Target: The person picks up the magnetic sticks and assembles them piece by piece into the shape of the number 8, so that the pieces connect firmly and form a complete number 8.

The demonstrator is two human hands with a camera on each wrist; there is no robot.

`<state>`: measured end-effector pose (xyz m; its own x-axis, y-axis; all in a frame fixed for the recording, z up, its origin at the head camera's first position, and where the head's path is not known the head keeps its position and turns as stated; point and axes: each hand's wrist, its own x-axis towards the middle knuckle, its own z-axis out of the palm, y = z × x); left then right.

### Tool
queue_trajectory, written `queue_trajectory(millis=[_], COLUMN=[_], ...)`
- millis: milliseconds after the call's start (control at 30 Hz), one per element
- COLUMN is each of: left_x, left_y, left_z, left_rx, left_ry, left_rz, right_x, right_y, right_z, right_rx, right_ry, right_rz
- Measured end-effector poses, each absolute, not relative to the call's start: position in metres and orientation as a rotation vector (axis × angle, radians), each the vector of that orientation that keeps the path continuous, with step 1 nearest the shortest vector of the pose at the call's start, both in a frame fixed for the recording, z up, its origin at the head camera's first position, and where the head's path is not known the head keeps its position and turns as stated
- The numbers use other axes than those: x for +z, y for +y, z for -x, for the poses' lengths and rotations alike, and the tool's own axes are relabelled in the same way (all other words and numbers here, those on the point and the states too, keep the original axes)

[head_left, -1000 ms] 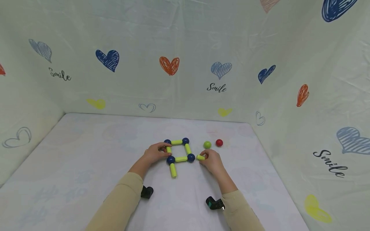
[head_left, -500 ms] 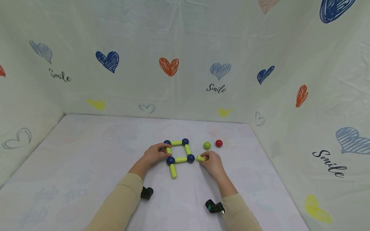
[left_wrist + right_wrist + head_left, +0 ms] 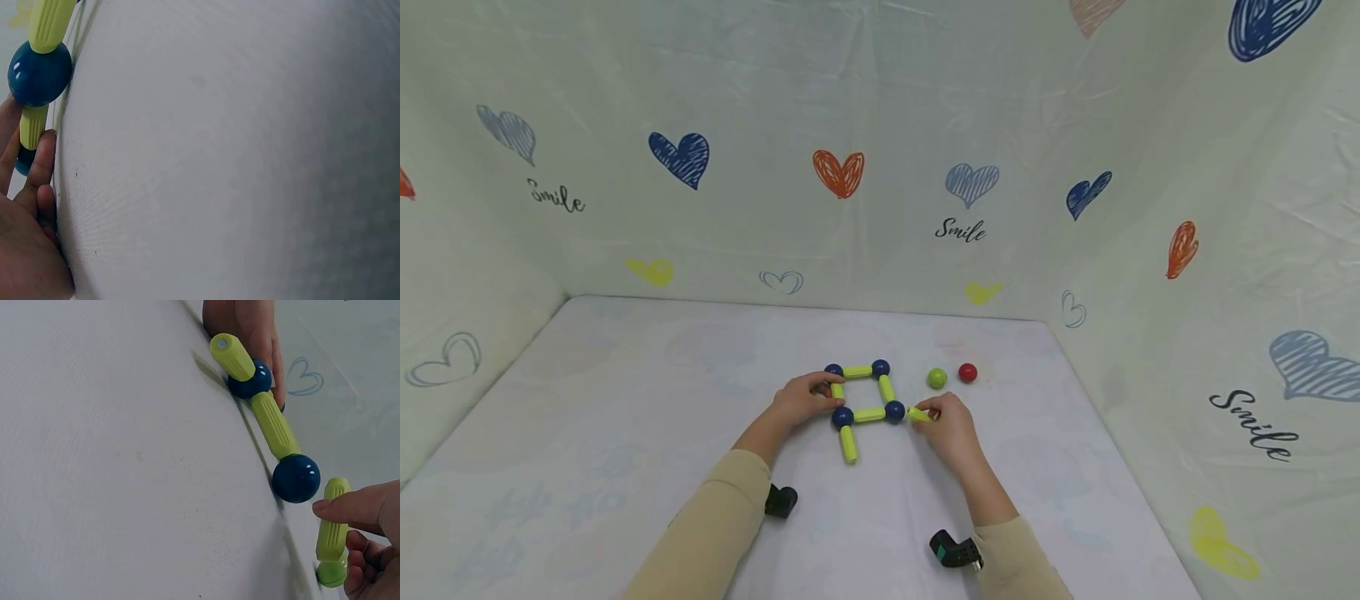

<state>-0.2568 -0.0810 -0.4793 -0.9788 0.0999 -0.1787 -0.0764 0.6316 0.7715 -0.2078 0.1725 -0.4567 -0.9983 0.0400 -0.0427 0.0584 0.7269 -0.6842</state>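
Note:
A square of yellow-green magnetic rods joined by blue balls lies on the table, one blue ball (image 3: 894, 412) at its near right corner. From the near left ball (image 3: 842, 418), a further rod (image 3: 848, 445) points toward the person. My left hand (image 3: 805, 398) holds the square's left rod (image 3: 32, 128) between thumb and fingers. My right hand (image 3: 951, 425) pinches a loose magnetic rod (image 3: 333, 522), whose tip is close to the near right ball; a small gap shows in the right wrist view.
Beyond the right hand, a green ball (image 3: 937, 378) and a red ball (image 3: 967, 372) sit on the table (image 3: 625, 400). Black wrist devices (image 3: 955, 550) hang by both sleeves. A heart-printed sheet (image 3: 895, 100) encloses the back and sides.
The rod in my right hand has tilted and shifted slightly left, nearer the near right blue ball. My left hand and the square stay put.

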Motion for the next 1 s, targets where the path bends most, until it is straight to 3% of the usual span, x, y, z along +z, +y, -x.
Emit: queue_trajectory(millis=[1000], left_x=[-0.475], left_y=[-0.081], left_z=[0.253], left_rx=[1.275], left_ry=[2.653], left_rz=[-0.044], right_x=[-0.454], right_y=[0.182], right_z=[0.232], right_rx=[-1.134], right_ry=[2.91], right_rz=[-0.11])
